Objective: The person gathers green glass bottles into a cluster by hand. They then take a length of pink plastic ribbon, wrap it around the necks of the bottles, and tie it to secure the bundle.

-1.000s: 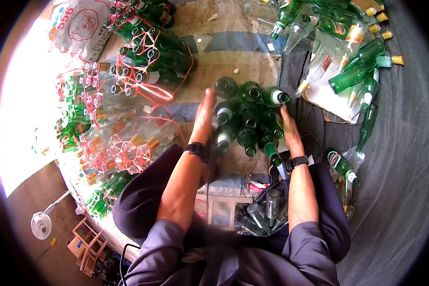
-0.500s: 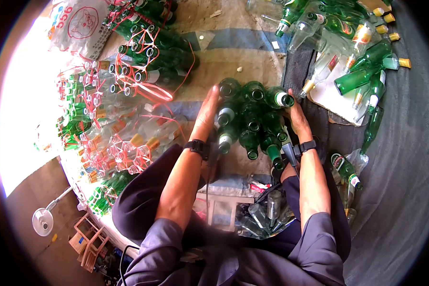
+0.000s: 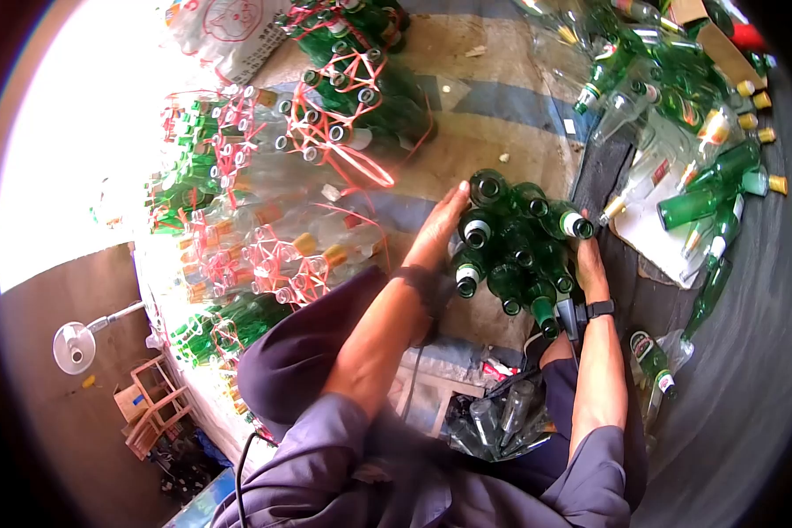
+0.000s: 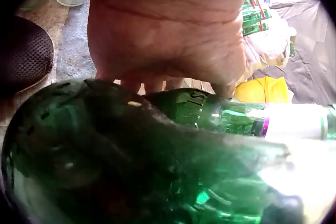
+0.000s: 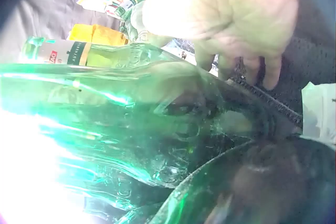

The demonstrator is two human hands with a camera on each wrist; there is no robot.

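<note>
A tight cluster of green bottles [image 3: 521, 242] stands upright between the two hands in the head view. The left hand [image 3: 440, 231] lies along its left side, fingers extended. On the right side the right hand [image 3: 591, 264] rests against the bottles, partly hidden by them. In the left wrist view the left palm [image 4: 168, 29] is above a large green bottle [image 4: 131, 150], its fingertips partly behind the glass. The right wrist view has the right palm [image 5: 226, 11] with fingers relaxed and extended beside green bottles [image 5: 157, 103].
Bundles of bottles tied with pink string [image 3: 352, 97] stand to the left. Loose green and clear bottles [image 3: 686, 207] lie at the right, some over a white board [image 3: 651, 233]. More clear bottles [image 3: 502, 418] are near the legs. A fan [image 3: 75, 348] stands at lower left.
The head view has shifted, so the scene sits further right and lower. Both hands remain on either side of the bottle cluster, whose bottles now look closer together.
</note>
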